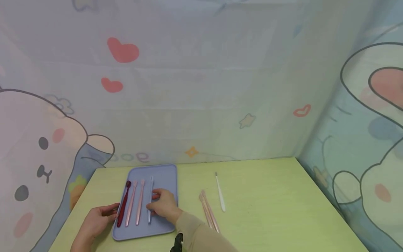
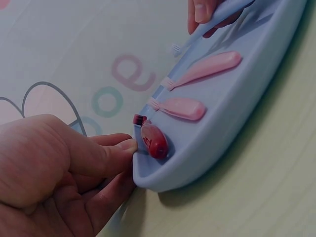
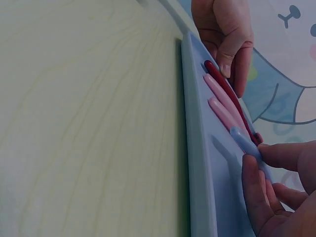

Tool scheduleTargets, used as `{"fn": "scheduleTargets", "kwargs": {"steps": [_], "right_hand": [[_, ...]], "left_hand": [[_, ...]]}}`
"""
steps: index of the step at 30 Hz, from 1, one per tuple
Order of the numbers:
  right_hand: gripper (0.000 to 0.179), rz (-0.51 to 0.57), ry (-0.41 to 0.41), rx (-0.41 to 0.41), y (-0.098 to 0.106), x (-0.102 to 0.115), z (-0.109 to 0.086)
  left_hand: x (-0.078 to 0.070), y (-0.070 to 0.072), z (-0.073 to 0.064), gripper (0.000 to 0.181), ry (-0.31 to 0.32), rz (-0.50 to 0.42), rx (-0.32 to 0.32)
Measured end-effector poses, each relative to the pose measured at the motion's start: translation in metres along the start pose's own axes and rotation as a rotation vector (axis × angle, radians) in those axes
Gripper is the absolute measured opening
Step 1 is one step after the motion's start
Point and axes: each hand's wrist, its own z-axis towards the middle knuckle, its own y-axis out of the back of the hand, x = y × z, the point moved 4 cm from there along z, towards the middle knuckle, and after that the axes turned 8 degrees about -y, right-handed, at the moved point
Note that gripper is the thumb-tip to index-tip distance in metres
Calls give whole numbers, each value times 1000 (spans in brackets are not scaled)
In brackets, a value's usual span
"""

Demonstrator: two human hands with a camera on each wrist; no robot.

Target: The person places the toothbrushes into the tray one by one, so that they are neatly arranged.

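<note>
My right hand [image 1: 165, 204] pinches a light blue toothbrush [image 1: 149, 217] between thumb and fingers, over the blue tray [image 1: 163, 171]. In the right wrist view the handle end of this toothbrush [image 3: 239, 133] sticks out past the fingertips, close above the tray floor. With thumb and fingers, my left hand [image 1: 96, 222] grips the left rim of the tray [image 2: 148, 182]. Beside it lies a dark red toothbrush [image 1: 123, 206]. Two pink toothbrushes [image 1: 130, 206] [image 1: 140, 204] lie between the red one and the blue one, all roughly parallel with heads toward the back.
On the light green table [image 1: 267, 196], right of the tray, lie a white toothbrush [image 1: 220, 192] and two pinkish toothbrushes [image 1: 206, 210] side by side, partly behind my right sleeve [image 1: 201, 231]. A patterned cloth wall [image 1: 204, 87] rises at the table's back.
</note>
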Motion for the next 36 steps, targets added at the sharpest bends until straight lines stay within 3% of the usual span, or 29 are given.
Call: {"fn": "scheduleTargets", "kwargs": {"steps": [10,36], "right_hand": [[56,-18,-42,-20,-5,-2,3],[49,-105,26,-81,-14,-1,5]], "left_hand": [[2,0,1,44,21,-6,1],[1,0,-1,44,17,-22,-3]]}}
